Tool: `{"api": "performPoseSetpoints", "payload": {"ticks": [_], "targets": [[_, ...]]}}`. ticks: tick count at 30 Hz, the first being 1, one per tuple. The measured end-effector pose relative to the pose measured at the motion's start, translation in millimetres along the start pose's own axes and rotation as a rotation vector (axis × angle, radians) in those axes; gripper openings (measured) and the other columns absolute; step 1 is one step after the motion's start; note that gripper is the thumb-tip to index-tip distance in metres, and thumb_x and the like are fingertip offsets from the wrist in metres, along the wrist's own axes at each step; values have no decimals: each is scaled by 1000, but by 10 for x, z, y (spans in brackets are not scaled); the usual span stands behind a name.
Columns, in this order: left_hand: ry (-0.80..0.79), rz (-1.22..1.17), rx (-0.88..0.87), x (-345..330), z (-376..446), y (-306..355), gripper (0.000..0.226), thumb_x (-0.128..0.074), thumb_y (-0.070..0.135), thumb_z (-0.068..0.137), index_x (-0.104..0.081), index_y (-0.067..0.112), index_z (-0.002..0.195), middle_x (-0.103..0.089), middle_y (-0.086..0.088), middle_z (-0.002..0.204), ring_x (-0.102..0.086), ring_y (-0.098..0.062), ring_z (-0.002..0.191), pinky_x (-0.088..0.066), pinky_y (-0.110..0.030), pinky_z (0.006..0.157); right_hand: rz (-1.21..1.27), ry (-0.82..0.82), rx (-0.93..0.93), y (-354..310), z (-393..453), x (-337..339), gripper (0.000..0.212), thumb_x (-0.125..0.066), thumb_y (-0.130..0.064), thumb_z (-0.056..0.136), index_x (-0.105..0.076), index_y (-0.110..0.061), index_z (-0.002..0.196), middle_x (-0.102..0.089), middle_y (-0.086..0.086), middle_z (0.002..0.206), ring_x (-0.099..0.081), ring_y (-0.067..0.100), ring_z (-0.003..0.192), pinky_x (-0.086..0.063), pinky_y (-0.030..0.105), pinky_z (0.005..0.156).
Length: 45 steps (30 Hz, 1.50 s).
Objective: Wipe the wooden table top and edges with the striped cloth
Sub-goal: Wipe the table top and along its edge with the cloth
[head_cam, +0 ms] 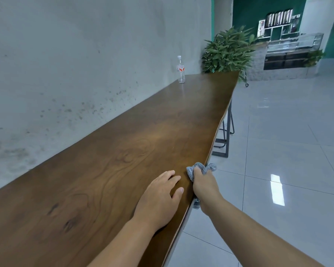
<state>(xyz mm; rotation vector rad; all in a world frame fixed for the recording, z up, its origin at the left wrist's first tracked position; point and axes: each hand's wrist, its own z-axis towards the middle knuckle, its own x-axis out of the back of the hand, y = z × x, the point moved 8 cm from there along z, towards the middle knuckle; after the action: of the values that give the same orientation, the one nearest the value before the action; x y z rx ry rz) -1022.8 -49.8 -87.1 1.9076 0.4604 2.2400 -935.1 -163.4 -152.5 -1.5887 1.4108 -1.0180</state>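
1. One long wooden table [108, 151] runs from the near left to the far right along a mottled grey wall [75, 54]; its top is dark brown, smooth, with swirling grain and a few knots; its right edge is wavy rather than straight.
2. The right hand [203, 185] grasps one grey cloth [200, 169], bunched and soft, at the table's near right edge; the cloth wraps over that edge, and a scrap shows below the wrist; its stripes are hard to make out, perhaps from blur.
3. The left hand [160, 197] lies flat on the table top just left of the cloth, fingers relaxed, holding nothing.
4. One clear plastic bottle [180, 70] with a white cap stands upright at the far end, near the wall.
5. One leafy green plant [228, 51] stands beyond the far end; the glossy floor [287, 132] is of pale tiles.
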Motion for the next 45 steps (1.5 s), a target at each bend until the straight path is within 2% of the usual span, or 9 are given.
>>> {"api": "performPoseSetpoints", "payload": {"ticks": [6,9,16,20,25,31,35,40,45], "targets": [[13,-3,7,8,-1,0,45,-34,45,100,-38,35,144,-25,21,153,-19,2,141,-21,-23,115,-13,18,-8,-200,235,84,58,-33,-43,101,-26,-15,152,-50,13,134,-51,29,108,-45,45,95],[14,4,0,28,-16,15,45,-35,43,100,-39,34,144,-26,20,153,-20,2,141,-20,-22,115,-5,30,0,-275,228,123,58,-33,-42,103,-26,-13,153,-48,13,140,-50,32,117,-42,44,97],[-9,26,17,52,-208,6,48,-36,46,100,-34,35,146,-21,20,155,-16,1,142,-17,-22,115,15,-22,-22,-18,-57,19,57,-31,-44,102,-25,-18,152,-49,10,137,-50,31,118,-45,47,99],[21,26,16,36,-220,-1,47,-34,47,100,-34,36,146,-22,22,154,-16,4,141,-16,-20,113,10,-42,8,104,-186,-44,50,-31,-44,103,-31,-19,146,-53,6,123,-53,26,108,-48,47,97],[28,19,25,37,-209,-7,46,-35,46,100,-36,37,144,-24,22,153,-19,3,140,-19,-20,113,-22,-21,7,16,-57,-14,56,-32,-43,102,-24,-17,151,-49,11,137,-51,31,117,-46,50,99],[29,12,29,36,-213,-13,44,-35,45,100,-39,36,143,-26,22,153,-20,3,140,-21,-23,116,1,3,6,-195,105,85,57,-35,-39,102,-26,-13,152,-50,12,133,-48,26,97,-40,39,78],[21,6,26,44,-231,10,45,-34,44,100,-37,36,144,-25,21,153,-19,2,141,-21,-25,117,7,25,2,-165,46,85,57,-34,-41,101,-27,-15,152,-50,12,136,-51,30,113,-44,43,91],[-15,15,10,60,-327,-15,47,-34,46,100,-32,35,146,-21,20,155,-16,1,142,-20,-24,116,-4,-10,-15,49,-237,-26,53,-31,-44,102,-29,-18,149,-51,10,131,-52,27,110,-45,40,88],[-17,24,-22,72,-433,-28,48,-33,46,100,-32,35,147,-20,21,155,-15,2,142,-18,-21,114,-29,-2,1,174,-337,-68,51,-31,-46,102,-34,-17,144,-54,8,124,-54,26,107,-48,46,97]]}}
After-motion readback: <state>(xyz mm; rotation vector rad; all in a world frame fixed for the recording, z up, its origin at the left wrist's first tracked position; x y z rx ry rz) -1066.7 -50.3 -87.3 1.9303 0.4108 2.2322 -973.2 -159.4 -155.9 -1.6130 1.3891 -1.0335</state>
